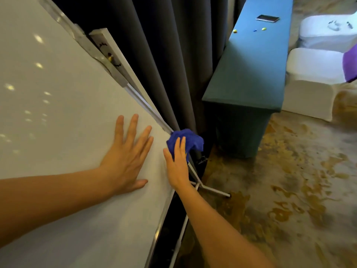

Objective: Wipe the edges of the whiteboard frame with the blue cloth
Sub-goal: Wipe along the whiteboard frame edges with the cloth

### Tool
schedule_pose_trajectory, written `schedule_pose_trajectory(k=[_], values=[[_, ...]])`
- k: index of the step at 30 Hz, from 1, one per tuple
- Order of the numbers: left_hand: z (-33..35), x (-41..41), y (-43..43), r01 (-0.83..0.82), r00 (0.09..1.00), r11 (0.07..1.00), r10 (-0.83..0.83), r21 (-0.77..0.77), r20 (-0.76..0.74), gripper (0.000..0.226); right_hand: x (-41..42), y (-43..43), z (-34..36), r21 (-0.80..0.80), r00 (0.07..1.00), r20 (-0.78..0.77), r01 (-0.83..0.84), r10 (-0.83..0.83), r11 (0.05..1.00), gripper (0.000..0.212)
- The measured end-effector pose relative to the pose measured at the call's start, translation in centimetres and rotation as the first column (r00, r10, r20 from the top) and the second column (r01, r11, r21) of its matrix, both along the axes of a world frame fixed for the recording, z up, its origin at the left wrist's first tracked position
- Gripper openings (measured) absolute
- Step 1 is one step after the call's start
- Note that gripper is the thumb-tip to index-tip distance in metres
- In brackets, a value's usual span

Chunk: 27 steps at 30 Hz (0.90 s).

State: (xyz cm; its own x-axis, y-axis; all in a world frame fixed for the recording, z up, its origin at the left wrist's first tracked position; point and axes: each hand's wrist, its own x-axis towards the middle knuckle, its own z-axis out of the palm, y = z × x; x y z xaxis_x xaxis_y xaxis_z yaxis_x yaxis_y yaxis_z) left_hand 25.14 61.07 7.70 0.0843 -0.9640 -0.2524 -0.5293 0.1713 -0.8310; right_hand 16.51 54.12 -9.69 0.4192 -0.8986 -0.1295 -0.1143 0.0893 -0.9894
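Note:
A large whiteboard (58, 117) fills the left of the head view, tilted, with a thin metal frame (146, 105) along its right edge. My left hand (125, 151) lies flat on the board surface, fingers spread, holding nothing. My right hand (176, 163) presses a bunched blue cloth (190, 141) against the frame's lower right corner. The cloth wraps over the corner and hides it.
Dark curtains (164, 60) hang right behind the board. A long teal-covered table (251, 70) stands to the right with a phone (267, 18) and small bits on it. White-covered chairs (313, 78) sit beyond. The stand's white legs (212, 190) rest on patterned carpet.

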Motion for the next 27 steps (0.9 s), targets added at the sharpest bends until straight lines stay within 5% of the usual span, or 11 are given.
schedule_pose_trajectory(k=[6, 11, 15, 27], values=[[-0.6, -0.8, 0.3, 0.027, 0.999, 1.0, -0.027, -0.002, 0.028, 0.114, -0.6, 4.0, -1.2, 0.128, 0.993, -0.073, 0.097, -0.088, 0.987, 0.075], [-1.1, -1.6, 2.4, 0.023, 1.0, 0.999, -0.023, 0.04, -0.008, 0.111, -1.6, 13.2, -1.7, 0.436, 0.986, 0.021, 0.139, -0.164, 0.889, 0.063], [-1.3, -1.6, 5.7, 0.061, 0.998, 0.996, -0.06, 0.061, -0.012, 0.108, -2.9, 12.0, -0.6, 0.778, 0.915, 0.131, 0.144, -0.381, 0.612, 0.05], [1.0, -8.6, 5.8, 0.204, 0.968, 0.978, -0.196, 0.036, -0.156, 0.106, -15.9, 9.0, 4.0, 0.801, 0.86, 0.092, 0.236, -0.502, 0.551, 0.033]])
